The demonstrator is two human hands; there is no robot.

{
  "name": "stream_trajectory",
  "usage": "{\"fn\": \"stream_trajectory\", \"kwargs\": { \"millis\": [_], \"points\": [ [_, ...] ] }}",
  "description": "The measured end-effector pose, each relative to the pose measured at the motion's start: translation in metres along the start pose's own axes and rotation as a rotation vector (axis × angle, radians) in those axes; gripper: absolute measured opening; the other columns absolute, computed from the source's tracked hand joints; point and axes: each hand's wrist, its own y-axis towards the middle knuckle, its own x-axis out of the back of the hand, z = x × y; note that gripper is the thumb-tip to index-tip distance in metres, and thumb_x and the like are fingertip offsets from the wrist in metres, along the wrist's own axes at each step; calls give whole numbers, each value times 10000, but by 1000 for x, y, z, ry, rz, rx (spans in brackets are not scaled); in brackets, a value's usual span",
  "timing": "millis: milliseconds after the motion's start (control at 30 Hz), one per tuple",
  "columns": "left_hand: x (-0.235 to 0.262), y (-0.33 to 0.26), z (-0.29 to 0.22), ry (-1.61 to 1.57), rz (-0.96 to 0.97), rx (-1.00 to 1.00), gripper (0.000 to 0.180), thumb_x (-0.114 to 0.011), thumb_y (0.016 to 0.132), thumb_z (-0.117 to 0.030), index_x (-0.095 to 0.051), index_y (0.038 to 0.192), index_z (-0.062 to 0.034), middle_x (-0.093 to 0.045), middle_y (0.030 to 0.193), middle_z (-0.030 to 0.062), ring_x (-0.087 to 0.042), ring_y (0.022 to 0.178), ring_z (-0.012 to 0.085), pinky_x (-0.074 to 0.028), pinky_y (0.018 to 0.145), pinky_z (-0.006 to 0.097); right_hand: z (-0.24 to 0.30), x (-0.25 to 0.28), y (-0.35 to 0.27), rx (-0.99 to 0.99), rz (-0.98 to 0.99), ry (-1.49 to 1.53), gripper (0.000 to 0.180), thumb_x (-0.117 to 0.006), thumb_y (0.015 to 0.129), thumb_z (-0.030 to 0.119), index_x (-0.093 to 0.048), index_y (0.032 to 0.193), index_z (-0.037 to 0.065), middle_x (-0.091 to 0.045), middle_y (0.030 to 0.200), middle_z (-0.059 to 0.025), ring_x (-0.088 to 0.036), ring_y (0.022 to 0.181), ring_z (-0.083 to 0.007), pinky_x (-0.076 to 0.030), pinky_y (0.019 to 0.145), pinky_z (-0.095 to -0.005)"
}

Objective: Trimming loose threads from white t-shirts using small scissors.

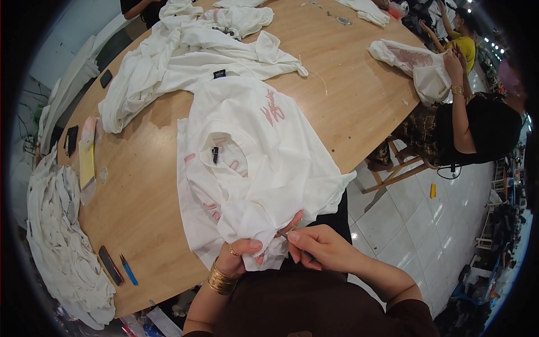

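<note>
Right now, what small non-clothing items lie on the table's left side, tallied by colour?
Black: 3, two phones and a dark flat bar
Yellow: 1, a pad
Blue: 1, a small clipper
Total: 5

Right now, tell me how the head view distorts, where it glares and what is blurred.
Head view: strong fisheye, the wooden table edge bows, corners black; glare off the white floor tiles and ceiling lights top right; the white shirt is sharp, the left hand and right hand slightly soft.

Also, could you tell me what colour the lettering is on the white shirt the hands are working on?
Pink lettering on the white shirt, clearest in the head view.
</note>
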Motion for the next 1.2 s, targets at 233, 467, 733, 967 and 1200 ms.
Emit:
{"fn": "stream_trajectory", "kwargs": {
  "millis": [233, 467, 733, 967, 1200],
  "points": [
    [0, -1, -1, 26, -10, 3, 274, -604, 645, -109, -575, 880, 29, -581, 671, 99, -530, 515, 179, -427, 458, 275, 1, -1, -1, -3, 7, -18, 443, -390, 936, 356, -484, 654, 27, -398, 480, 8, -369, 392, -62, -267, 384, -211],
    [-5, -1, 0, 19, -46, -35, 316, -611, 637, -104, -565, 919, 30, -584, 690, 98, -529, 509, 175, -433, 459, 272, 1, -1, -2, -10, 6, 7, 449, -380, 937, 365, -485, 661, 27, -399, 479, 4, -373, 393, -62, -275, 387, -212],
    [-1, -2, 0, 19, -27, -3, 310, -609, 638, -100, -563, 915, 32, -581, 681, 98, -525, 505, 173, -431, 458, 271, 2, -1, -1, -9, 1, -11, 454, -384, 935, 367, -486, 654, 26, -400, 471, 3, -377, 393, -64, -279, 389, -210],
    [-7, -1, -1, 23, 4, -23, 301, -607, 644, -96, -561, 912, 33, -577, 675, 91, -522, 501, 167, -426, 455, 267, 0, -1, 0, 6, -5, -6, 448, -385, 937, 358, -490, 658, 24, -403, 468, 1, -376, 392, -61, -277, 388, -207],
    [-9, -1, -2, 52, 2, -41, 326, -603, 650, -89, -545, 949, 26, -579, 681, 94, -532, 501, 164, -431, 452, 266, -4, -2, 3, 16, -19, 48, 439, -385, 939, 349, -485, 654, 30, -399, 468, 9, -359, 382, -57, -274, 385, -202]
  ]
}}
